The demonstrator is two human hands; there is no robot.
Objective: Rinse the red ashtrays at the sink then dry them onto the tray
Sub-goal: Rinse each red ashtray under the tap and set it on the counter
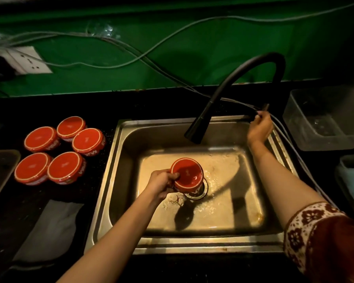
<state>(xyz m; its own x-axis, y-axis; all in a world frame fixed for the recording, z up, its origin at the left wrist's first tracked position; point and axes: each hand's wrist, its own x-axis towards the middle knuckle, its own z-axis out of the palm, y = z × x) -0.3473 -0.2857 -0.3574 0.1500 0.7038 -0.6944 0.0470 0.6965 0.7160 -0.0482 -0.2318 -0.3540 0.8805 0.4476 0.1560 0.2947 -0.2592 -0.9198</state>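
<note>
My left hand (161,183) grips a red ashtray (189,176) by its rim and holds it tilted over the drain of the steel sink (119,160). My right hand (260,127) reaches to the back right corner of the sink, its fingers curled on the tap handle (265,108). The black curved faucet (200,125) hangs over the basin, and no water stream shows. Several more red ashtrays (58,150) lie upside down on the black counter left of the sink. A dark tray (0,172) sits at the far left edge.
A grey cloth (51,229) lies on the counter at the front left. A clear plastic bin (323,119) stands right of the sink. Cables (131,52) run across the green wall from a white socket (27,60).
</note>
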